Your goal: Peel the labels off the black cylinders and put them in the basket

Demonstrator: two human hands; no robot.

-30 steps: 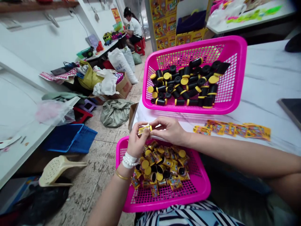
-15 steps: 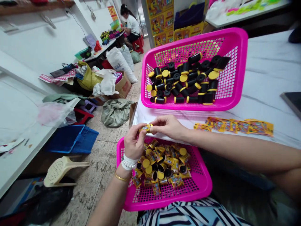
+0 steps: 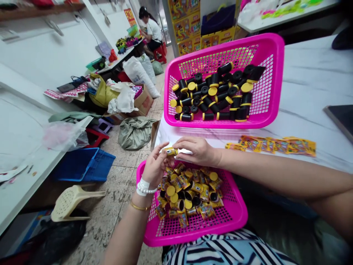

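Note:
A small canister in a yellow printed wrapper [image 3: 171,151] is held level between my hands, over the far rim of the near pink basket [image 3: 239,217]. My left hand [image 3: 157,163] grips its left end with the thumb and fingers, the index finger lifted a little. My right hand [image 3: 198,151] has its fingertips and thumb around the right end, with a gap behind them. In the near basket lies a heap of yellow-wrapped canisters [image 3: 205,193], some showing yellow caps, others dark open ends. Black canisters with yellow caps [image 3: 212,105] fill the far pink basket [image 3: 277,88].
Flat yellow printed wrappers [image 3: 281,144] lie in an overlapping row on the marbled table [image 3: 306,84]. A dark flat object [image 3: 340,117] rests at the right edge. To the left stand a blue crate [image 3: 82,163] and a cream stool [image 3: 71,200]. A person [image 3: 151,31] sits far back.
My left hand's index finger has lifted and its grip has loosened. The right hand's fingers have straightened around the canister's end. The view has shifted slightly.

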